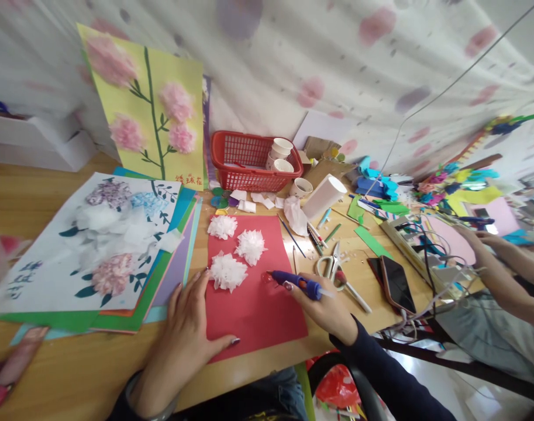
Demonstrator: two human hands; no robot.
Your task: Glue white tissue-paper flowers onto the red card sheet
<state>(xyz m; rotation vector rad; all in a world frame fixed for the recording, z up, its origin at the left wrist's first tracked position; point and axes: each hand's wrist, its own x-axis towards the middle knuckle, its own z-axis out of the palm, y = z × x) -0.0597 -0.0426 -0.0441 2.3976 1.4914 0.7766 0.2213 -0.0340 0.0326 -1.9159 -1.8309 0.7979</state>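
A red sheet of paper [258, 316] lies on the wooden table in front of me, with white ruffled paper flowers [228, 271] on its upper left part. My left hand [190, 327] rests at the sheet's left edge, fingers apart, the thumb on the paper. In my right hand [321, 304] is a blue glue gun [295, 280], its tip pointing left, low over the sheet. A clear shiny patch of glue [267, 278] shows at the tip, right of the largest flower.
Flower artwork [42, 245] lies on coloured sheets at left; a yellow flower picture [130, 105] stands behind. A red basket [249, 178] holds cups. Scissors [334, 264], a phone [397, 283] and scraps lie right. Another person's arms [499, 275] reach in at far right.
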